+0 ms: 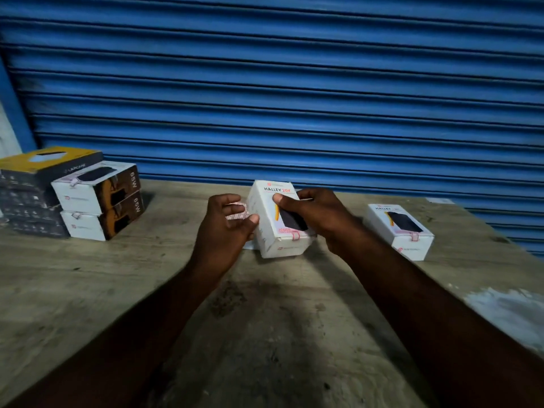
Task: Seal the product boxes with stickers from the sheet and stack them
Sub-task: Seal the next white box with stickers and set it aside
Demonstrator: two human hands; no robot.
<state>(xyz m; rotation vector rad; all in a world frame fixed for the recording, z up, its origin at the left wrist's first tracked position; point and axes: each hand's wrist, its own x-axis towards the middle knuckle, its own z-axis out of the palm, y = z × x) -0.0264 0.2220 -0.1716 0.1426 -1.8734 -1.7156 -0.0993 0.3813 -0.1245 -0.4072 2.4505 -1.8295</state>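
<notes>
A white "HALLEY 20K" product box (269,219) lies mid-table, with a pink sticker over its near flap. My right hand (312,214) grips the box from the right, thumb on its top face. My left hand (228,228) is just left of the box, fingers curled around the sticker sheet (238,210), whose pink-and-white stickers show between the fingers. A second white box (398,231) with a pink sticker on its flap rests to the right. Two white-and-brown "65W" boxes (100,198) sit stacked at the left.
A stack of dark boxes with a yellow-topped one (38,172) stands at the far left beside the 65W stack. The wooden table (265,319) runs back to a blue roller shutter (279,83). A pale patch marks the table's right side (506,310).
</notes>
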